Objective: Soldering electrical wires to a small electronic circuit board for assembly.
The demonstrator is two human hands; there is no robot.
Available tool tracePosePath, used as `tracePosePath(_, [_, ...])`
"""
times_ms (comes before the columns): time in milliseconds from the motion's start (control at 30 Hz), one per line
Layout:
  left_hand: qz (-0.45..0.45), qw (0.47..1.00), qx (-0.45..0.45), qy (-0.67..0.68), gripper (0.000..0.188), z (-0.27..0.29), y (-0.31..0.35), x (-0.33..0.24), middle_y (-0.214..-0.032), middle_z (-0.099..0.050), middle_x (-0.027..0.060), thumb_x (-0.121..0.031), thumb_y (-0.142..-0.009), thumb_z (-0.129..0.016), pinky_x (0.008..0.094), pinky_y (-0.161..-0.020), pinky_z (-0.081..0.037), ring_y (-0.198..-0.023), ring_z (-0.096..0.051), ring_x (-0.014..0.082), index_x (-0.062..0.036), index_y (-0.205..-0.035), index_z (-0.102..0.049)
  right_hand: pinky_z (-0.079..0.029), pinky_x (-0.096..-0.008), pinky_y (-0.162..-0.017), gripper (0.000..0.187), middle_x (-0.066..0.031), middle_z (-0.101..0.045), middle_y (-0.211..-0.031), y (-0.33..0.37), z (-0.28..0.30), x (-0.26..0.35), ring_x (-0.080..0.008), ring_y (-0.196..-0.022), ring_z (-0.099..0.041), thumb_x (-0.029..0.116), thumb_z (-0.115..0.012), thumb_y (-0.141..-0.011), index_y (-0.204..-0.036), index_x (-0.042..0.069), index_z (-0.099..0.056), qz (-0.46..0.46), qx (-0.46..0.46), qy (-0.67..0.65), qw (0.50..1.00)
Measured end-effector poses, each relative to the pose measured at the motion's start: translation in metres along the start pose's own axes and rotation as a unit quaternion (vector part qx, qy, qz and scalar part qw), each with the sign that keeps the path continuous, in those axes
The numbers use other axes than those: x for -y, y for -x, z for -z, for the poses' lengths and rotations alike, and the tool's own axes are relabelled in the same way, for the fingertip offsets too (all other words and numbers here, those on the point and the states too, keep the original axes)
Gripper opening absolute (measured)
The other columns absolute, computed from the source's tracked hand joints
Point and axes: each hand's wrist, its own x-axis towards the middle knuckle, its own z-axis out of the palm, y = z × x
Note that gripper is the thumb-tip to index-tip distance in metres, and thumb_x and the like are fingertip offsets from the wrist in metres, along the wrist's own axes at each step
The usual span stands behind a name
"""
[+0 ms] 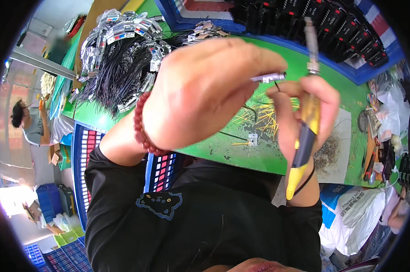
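My left hand (205,90), with a red bead bracelet at its wrist, is closed on a small silvery part (269,78) that sticks out past the fingertips. A short black wire (278,86) runs from that part toward my right thumb and finger. In my right hand (320,102) a soldering iron (310,119) with a yellow and black handle is held, its metal end pointing away from me. Below both hands, thin yellow wires (268,119) lie scattered on the green tabletop (205,149). Near them sits a small pale square piece (253,139) beside a black wire (232,135).
A heap of silvery parts with black leads (119,63) fills the far left. At the far right stands a blue crate (363,75) of black devices. Dark debris (329,152) covers a pale board. Another person (30,120) is at the left.
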Motion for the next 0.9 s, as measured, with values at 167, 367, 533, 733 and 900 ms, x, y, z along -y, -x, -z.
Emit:
tracePosePath(167, [0.209, 0.964, 0.01, 0.165, 0.029, -0.011, -0.006, 0.015, -0.09, -0.065, 0.0001, 0.006, -0.087, -0.061, 0.0188, -0.064, -0.046, -0.074, -0.058, 0.0036, -0.0002, -0.115, -0.064, -0.048, -0.0218, -0.061, 0.028, -0.0086, -0.062, -0.079, 0.002, 0.015, 0.011, -0.0122, -0.065, -0.059, -0.005, -0.063, -0.087, -0.111, 0.0, -0.051, -0.042, -0.053, -0.027, 0.997])
tracePosePath(367, [0.263, 0.916, -0.01, 0.304, 0.028, -0.046, 0.001, 0.03, -0.101, -0.062, 0.002, 0.003, -0.09, -0.057, 0.0178, -0.068, -0.046, -0.082, -0.056, 0.0018, 0.002, -0.118, -0.056, -0.054, -0.0267, -0.061, 0.046, -0.0229, -0.069, -0.094, 0.029, 0.006, 0.002, -0.0222, -0.077, -0.07, -0.008, -0.074, -0.079, -0.114, 0.006, -0.048, 0.071, 0.134, 0.157, 0.976])
tracePosePath(533, [0.338, 0.793, -0.047, 0.505, 0.03, -0.054, 0.014, 0.05, -0.104, -0.064, 0.0055, 0.002, -0.09, -0.058, 0.0207, -0.073, -0.051, -0.087, -0.062, 0.0075, 0.0024, -0.12, -0.054, -0.054, -0.028, -0.061, 0.036, -0.0126, -0.068, -0.08, 0.035, 0.012, -0.022, -0.0199, -0.069, -0.068, -0.005, -0.071, -0.082, -0.112, 0.003, -0.053, 0.08, 0.127, 0.175, 0.973])
tracePosePath(733, [0.301, 0.806, -0.214, 0.461, 0.029, -0.025, 0.061, 0.092, -0.106, -0.066, 0.0084, 0.001, -0.095, -0.053, 0.0238, -0.079, -0.051, -0.089, -0.064, 0.0114, 0.0028, -0.123, -0.052, -0.04, -0.0241, -0.045, 0.024, -0.0028, -0.06, -0.068, 0.044, 0.033, -0.063, -0.0129, -0.05, -0.054, 0.005, -0.056, -0.09, -0.112, 0.012, -0.061, 0.065, 0.058, 0.216, 0.972])
tracePosePath(900, [0.47, 0.85, -0.167, 0.167, 0.028, -0.03, 0.163, 0.11, -0.09, -0.065, 0.0008, 0.0, -0.087, -0.067, 0.0173, -0.068, -0.046, -0.078, -0.057, 0.0037, 0.0049, -0.113, -0.061, -0.038, -0.0323, -0.051, 0.035, 0.0029, -0.056, -0.065, 0.073, 0.061, -0.061, -0.0162, -0.057, -0.056, 0.007, -0.065, -0.073, -0.107, 0.019, -0.066, 0.092, 0.245, 0.37, 0.892])
